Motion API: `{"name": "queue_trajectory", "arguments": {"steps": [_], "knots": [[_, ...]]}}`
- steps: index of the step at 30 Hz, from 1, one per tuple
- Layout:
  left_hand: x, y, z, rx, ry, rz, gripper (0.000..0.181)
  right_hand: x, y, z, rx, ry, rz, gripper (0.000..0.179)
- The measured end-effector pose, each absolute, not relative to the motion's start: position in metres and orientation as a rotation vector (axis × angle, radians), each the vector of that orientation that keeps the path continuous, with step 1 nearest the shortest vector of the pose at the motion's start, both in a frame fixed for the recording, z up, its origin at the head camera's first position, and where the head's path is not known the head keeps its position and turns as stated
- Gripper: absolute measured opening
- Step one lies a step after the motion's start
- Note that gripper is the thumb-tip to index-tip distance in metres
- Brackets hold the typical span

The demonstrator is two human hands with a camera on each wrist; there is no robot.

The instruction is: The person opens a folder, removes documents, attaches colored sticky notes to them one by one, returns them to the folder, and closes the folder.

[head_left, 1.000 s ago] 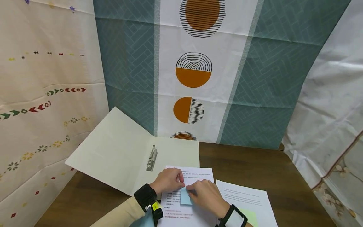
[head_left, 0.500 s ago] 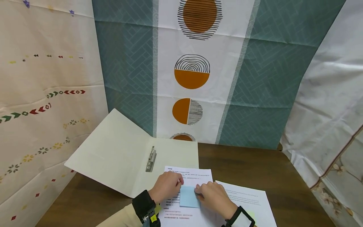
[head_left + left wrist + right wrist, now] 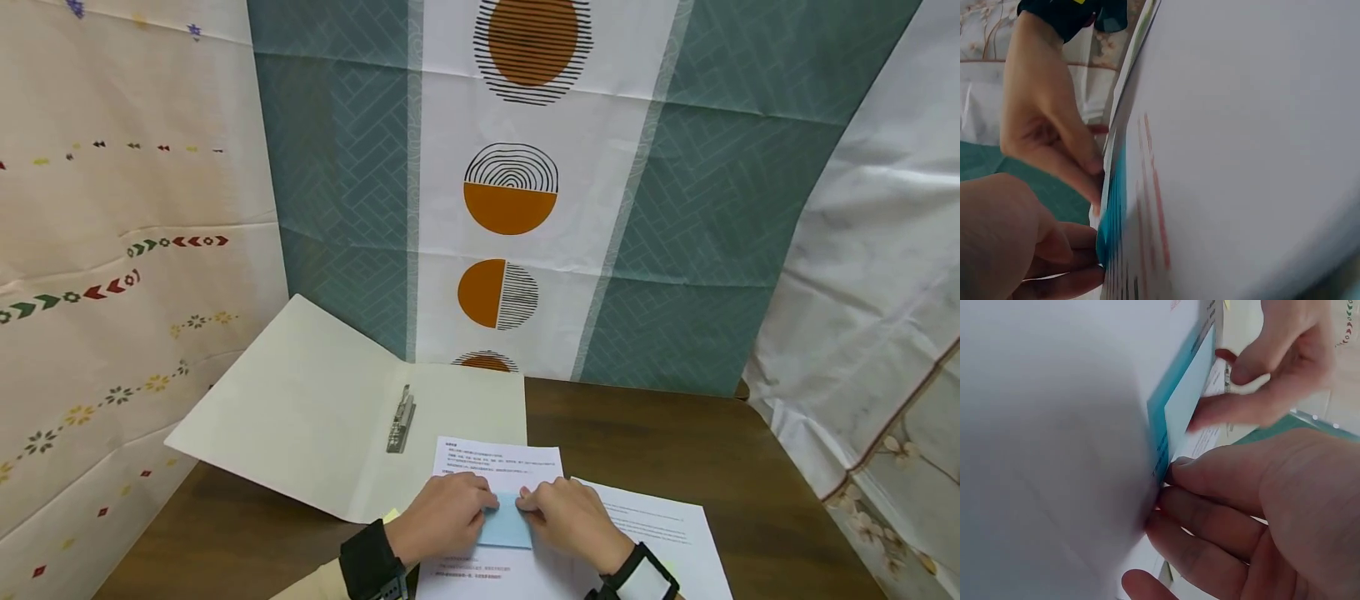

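A light blue sticky note (image 3: 508, 530) lies on a sheet of paper (image 3: 498, 457) printed with black and red text. My left hand (image 3: 447, 515) touches the note's upper left part with its fingertips. In the right wrist view, that hand's extended finger is blurred against the note. My right hand (image 3: 572, 518) pinches the note's right edge between thumb and curled fingers; the right wrist view shows the thumb (image 3: 1184, 464) at a corner. There, the note (image 3: 1188, 394) seems partly raised from the paper. Both hands hide portions of its upper edge.
Behind the hands, a cream folder (image 3: 300, 408) stands open with a metal clip (image 3: 401, 423) along its spine. A second printed sheet (image 3: 667, 533) is on the right of the brown table (image 3: 622, 433). Patterned cloths (image 3: 337, 183) hang around the table.
My left hand has drawn back from the note, then come in again along its upper left edge. My right hand has shifted slightly right and down, and more of the blue note shows.
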State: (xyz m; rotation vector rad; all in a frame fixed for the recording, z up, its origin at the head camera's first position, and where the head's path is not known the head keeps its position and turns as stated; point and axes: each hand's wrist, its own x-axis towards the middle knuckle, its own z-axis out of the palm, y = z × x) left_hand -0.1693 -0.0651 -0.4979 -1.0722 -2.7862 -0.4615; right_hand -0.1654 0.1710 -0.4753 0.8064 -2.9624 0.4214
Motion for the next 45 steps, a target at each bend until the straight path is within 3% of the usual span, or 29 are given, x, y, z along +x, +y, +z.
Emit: {"name": "queue_trajectory", "arguments": {"steps": [7, 11, 15, 18, 28, 36, 45], "knots": [[-0.168, -0.084, -0.5, -1.074, -2.82, -0.531, 0.024, -0.168, 0.171, -0.469, 0.81, -2.935, 0.377, 0.02], [-0.167, -0.084, -0.501, -1.096, -2.82, -0.553, 0.023, -0.168, 0.164, -0.47, 0.847, -2.863, 0.394, 0.009], [-0.165, -0.084, -0.501, -1.093, -2.818, -0.573, 0.022, -0.16, 0.157, -0.477, 0.995, -2.886, 0.286, 0.044], [-0.165, -0.084, -0.5, -1.084, -2.82, -0.585, 0.022, -0.153, 0.155, -0.482, 1.077, -2.982, 0.181, 0.058], [-0.167, -0.086, -0.498, -1.064, -2.85, -0.649, 0.021, -0.15, 0.154, -0.483, 1.04, -3.04, 0.192, 0.062], [-0.171, -0.101, -0.49, -0.957, -2.793, -0.763, 0.021, -0.155, 0.171, -0.467, 0.89, -2.977, 0.45, 0.059], [-0.168, -0.149, -0.484, -0.745, -2.737, -0.727, 0.024, -0.152, 0.226, -0.446, 0.533, -2.98, 0.538, 0.061]]}}
